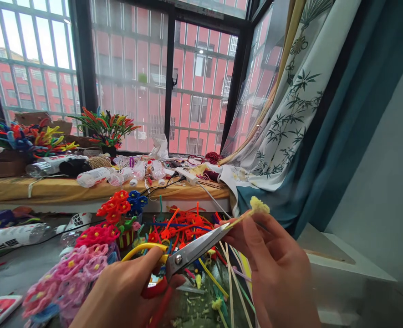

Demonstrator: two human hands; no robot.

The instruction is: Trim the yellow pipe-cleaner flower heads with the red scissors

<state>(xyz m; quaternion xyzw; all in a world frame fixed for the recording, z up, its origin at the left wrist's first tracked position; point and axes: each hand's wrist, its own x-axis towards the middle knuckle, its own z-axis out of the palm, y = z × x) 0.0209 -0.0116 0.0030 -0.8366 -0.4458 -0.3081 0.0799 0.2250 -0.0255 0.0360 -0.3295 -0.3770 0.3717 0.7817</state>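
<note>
My left hand is wrapped round the yellow and red handles of a pair of scissors, whose blades point up to the right. My right hand pinches a thin stem topped by a fluffy pale yellow tuft. The scissor tips reach the stem beside my right fingertips; whether the blades touch it is hard to tell. Beneath the hands lie yellow trimmings, pale sticks and another yellow-tufted stem.
Pink fuzzy flowers and red ones stand at the left. Red pipe cleaners are heaped behind the scissors. Plastic bottles and a power strip lie on the windowsill; a curtain hangs right.
</note>
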